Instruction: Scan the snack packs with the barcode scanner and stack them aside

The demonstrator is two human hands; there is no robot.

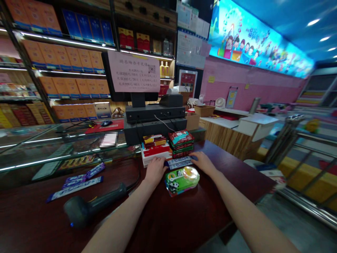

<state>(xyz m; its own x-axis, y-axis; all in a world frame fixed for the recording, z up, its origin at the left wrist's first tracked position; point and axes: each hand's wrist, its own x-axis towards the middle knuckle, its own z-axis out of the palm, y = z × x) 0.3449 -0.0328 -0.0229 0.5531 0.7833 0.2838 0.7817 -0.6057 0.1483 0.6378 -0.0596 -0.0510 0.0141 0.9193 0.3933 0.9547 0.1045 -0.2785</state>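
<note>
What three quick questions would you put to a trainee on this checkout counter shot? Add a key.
1. Which is closer to the handheld barcode scanner: the left hand or the right hand?
2. True or false: the left hand grips the scanner.
3. What lies between the fingertips of the two hands?
A) a blue-and-white packet
B) a panda-printed green package
C) a purple-wrapped bar

Key: 1. left hand; 2. false; 3. A
</note>
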